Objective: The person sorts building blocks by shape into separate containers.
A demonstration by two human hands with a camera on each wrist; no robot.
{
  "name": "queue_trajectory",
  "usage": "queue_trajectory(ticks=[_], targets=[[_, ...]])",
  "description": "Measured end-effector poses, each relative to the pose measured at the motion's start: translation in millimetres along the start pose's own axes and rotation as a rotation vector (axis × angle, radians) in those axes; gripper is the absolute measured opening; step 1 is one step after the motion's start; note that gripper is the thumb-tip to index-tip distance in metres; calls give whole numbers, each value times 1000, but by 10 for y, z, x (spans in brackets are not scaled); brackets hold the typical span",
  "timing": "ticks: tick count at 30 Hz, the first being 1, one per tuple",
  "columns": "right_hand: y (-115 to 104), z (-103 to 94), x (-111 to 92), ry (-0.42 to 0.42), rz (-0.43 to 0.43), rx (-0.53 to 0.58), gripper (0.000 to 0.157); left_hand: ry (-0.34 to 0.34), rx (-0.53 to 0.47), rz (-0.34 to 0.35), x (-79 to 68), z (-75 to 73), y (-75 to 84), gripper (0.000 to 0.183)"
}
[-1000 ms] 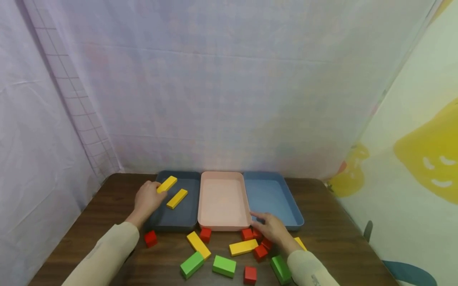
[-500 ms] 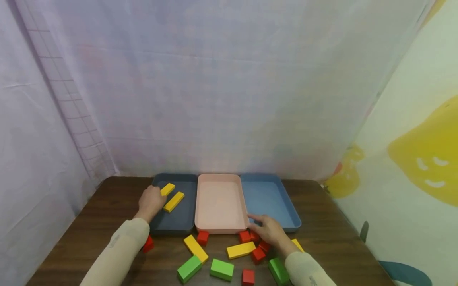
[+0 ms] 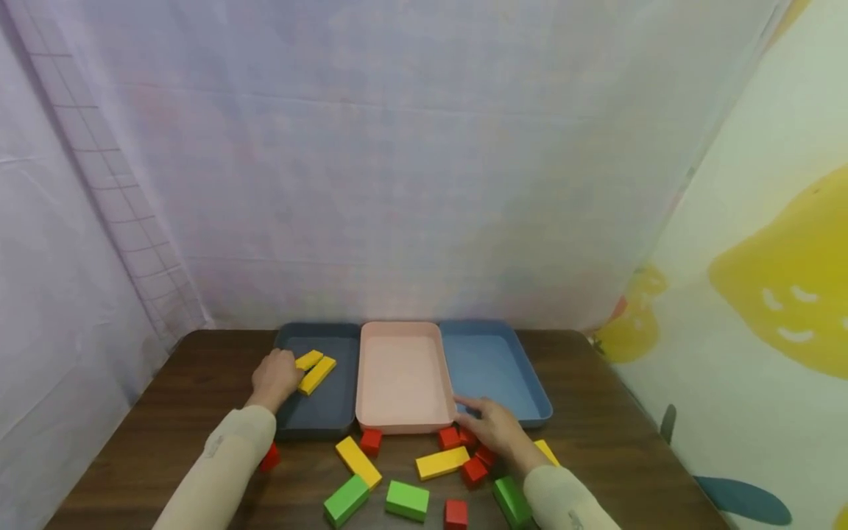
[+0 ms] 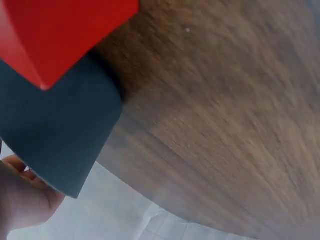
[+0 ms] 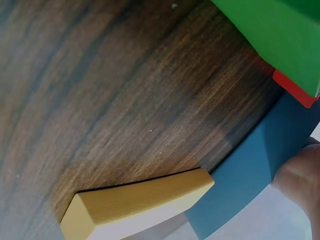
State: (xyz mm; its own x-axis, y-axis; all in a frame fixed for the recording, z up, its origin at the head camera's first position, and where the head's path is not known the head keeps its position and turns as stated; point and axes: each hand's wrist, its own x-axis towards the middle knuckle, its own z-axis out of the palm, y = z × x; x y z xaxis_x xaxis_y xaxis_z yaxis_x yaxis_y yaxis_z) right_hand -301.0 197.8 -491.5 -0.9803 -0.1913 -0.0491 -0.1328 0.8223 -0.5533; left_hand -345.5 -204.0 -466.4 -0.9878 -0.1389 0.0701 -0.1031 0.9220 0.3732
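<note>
My left hand (image 3: 274, 377) is inside the dark grey tray (image 3: 340, 401), gripping the near end of a yellow block (image 3: 308, 360). Close alongside lies a second yellow block (image 3: 318, 375). In the left wrist view that hand (image 4: 32, 197) shows only partly, behind the tray wall (image 4: 65, 130). My right hand (image 3: 493, 427) is at the near corner where the pink tray (image 3: 405, 427) meets the blue tray (image 3: 533, 375), thumb and fingers apart and holding no block. Several red cubes (image 3: 473, 471) sit just below it on the table.
Two green blocks (image 3: 347, 500) and yellow blocks (image 3: 442, 463) lie along the near side of the wooden table (image 3: 159, 434). Another green block (image 3: 511, 502) is by my right sleeve. One red cube (image 3: 269, 458) is partly behind my left sleeve. A white curtain (image 3: 397, 184) hangs behind the trays.
My left hand has lowered the yellow block into the dark grey tray, down beside the other one. The right hand stays at the tray corner. The view has shifted slightly.
</note>
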Motion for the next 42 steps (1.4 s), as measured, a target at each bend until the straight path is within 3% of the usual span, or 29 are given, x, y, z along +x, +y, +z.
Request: queue_trajectory(ticks=[8, 14, 24, 33, 38, 42], targets=[[14, -20, 17, -1, 14, -2, 44, 53, -31, 35, -6, -58, 2, 14], [14, -31, 46, 2, 46, 8, 44, 70, -60, 87, -3, -148, 19, 37], [-25, 1, 88, -3, 64, -1, 43, 77, -65, 174, -132, -265, 38, 41], [-42, -5, 141, 13, 32, 1, 43, 134, -131, 332, -524, -440, 103, 41], [-31, 14, 142, 17, 30, 3, 42, 146, -208, 422, -812, -416, 141, 37], [-31, 32, 165, 17, 5, 11, 43, 97, -222, 454, -1004, -352, 165, 35]])
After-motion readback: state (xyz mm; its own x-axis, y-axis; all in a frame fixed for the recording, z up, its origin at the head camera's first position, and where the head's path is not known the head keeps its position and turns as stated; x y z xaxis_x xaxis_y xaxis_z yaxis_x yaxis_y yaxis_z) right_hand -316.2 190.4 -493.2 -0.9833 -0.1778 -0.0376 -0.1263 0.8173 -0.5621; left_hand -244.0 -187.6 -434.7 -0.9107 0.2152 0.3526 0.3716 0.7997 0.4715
